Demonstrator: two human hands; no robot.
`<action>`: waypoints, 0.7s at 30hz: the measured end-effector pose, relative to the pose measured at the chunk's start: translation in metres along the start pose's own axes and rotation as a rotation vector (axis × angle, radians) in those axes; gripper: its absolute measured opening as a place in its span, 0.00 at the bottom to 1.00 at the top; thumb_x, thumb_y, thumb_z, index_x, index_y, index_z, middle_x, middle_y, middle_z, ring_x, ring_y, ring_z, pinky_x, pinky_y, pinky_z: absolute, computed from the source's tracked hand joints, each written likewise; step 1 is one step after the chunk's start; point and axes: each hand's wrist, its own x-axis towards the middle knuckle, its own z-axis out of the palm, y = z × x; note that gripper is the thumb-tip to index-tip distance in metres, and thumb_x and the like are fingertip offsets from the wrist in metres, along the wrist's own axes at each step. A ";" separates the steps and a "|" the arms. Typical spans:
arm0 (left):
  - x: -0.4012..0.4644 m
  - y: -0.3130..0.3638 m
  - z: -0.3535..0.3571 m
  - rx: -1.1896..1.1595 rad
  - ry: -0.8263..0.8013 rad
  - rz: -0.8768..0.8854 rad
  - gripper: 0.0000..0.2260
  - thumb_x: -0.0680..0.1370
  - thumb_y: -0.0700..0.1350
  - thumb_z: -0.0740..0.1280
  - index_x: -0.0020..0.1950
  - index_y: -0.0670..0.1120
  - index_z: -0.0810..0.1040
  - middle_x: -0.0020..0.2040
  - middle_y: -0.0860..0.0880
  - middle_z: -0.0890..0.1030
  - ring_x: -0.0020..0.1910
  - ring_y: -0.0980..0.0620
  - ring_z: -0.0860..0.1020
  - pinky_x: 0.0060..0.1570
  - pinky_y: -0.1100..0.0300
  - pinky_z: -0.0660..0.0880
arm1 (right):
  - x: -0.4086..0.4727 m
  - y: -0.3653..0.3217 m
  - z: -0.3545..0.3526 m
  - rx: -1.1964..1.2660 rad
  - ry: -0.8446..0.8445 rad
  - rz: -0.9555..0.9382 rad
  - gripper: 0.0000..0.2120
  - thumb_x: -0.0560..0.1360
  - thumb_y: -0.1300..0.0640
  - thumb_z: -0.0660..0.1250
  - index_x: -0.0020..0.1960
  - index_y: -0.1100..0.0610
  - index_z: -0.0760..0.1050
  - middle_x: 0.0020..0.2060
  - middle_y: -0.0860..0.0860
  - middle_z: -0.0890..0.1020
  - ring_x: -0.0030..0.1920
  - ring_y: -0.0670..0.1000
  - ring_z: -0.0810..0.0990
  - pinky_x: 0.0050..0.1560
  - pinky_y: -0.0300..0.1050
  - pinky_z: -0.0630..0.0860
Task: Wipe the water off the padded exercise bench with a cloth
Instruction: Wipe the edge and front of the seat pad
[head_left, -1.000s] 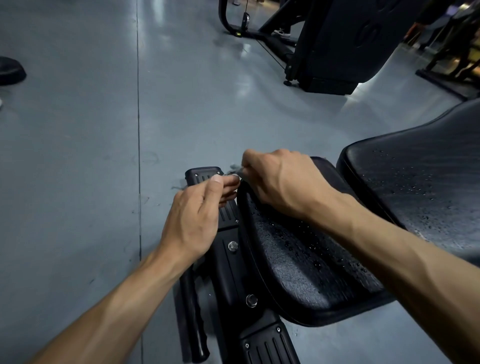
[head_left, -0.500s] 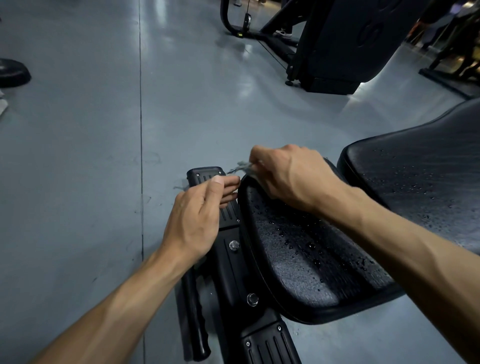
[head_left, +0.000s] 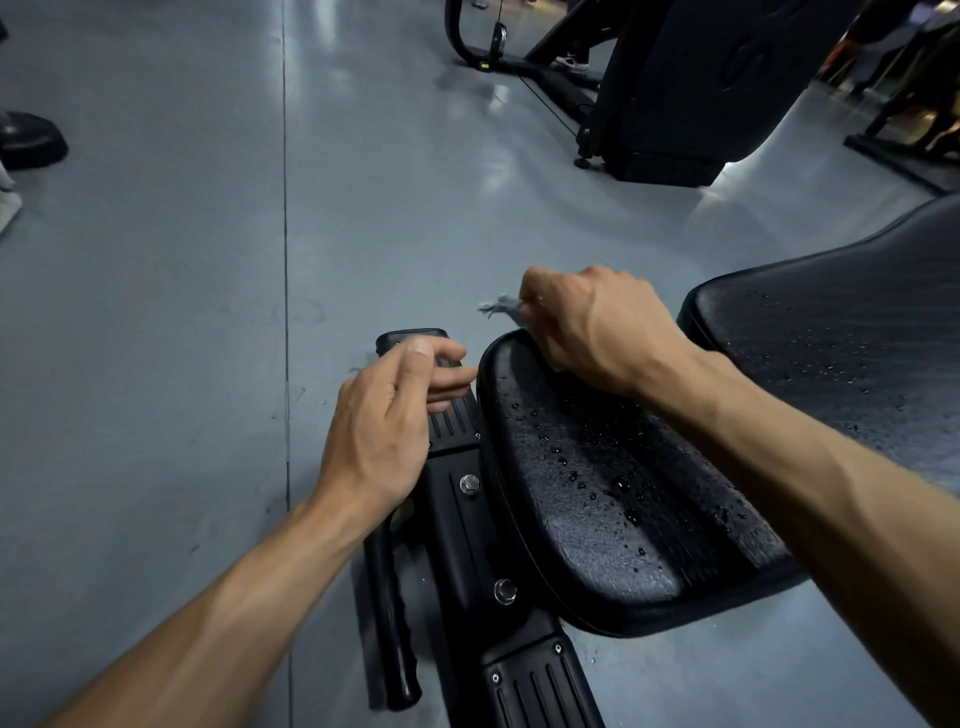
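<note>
A black padded bench seat (head_left: 613, 499) lies in front of me, speckled with water drops. Its larger back pad (head_left: 841, 343) rises to the right, wet too. My right hand (head_left: 597, 327) hovers at the seat's far tip and grips a small grey cloth (head_left: 501, 305); only a frayed corner sticks out past the knuckles. My left hand (head_left: 395, 415) floats just left of the seat over the black frame foot (head_left: 447, 410), fingers loosely curled, holding nothing.
The bench's black frame (head_left: 467, 561) with bolts runs under the seat, a black handle bar (head_left: 395, 623) beside it. A dark gym machine (head_left: 675, 88) stands on the grey floor (head_left: 182, 312) at the back. A black rounded object (head_left: 31, 140) sits far left.
My right hand has pulled the cloth up and to the right, away from my left hand, which has let go and stayed beside the seat tip.
</note>
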 end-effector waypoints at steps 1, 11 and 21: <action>0.000 0.000 0.000 -0.002 0.004 -0.004 0.18 0.83 0.55 0.53 0.50 0.52 0.81 0.47 0.51 0.88 0.50 0.52 0.86 0.53 0.48 0.82 | -0.002 -0.003 0.001 0.018 0.002 -0.020 0.14 0.84 0.42 0.56 0.56 0.53 0.72 0.42 0.58 0.82 0.43 0.66 0.80 0.38 0.50 0.67; -0.003 0.000 -0.005 -0.015 -0.015 -0.041 0.15 0.81 0.50 0.55 0.38 0.48 0.74 0.43 0.47 0.88 0.46 0.48 0.87 0.49 0.51 0.81 | -0.007 -0.008 -0.001 0.055 -0.030 -0.125 0.13 0.84 0.42 0.57 0.56 0.50 0.72 0.43 0.52 0.83 0.44 0.64 0.80 0.37 0.50 0.66; -0.002 -0.003 -0.010 0.013 -0.005 -0.036 0.15 0.81 0.53 0.55 0.40 0.50 0.76 0.40 0.46 0.86 0.44 0.46 0.86 0.49 0.40 0.82 | -0.030 -0.018 -0.006 0.144 -0.064 -0.255 0.13 0.83 0.41 0.56 0.55 0.49 0.73 0.40 0.49 0.81 0.40 0.58 0.79 0.36 0.50 0.70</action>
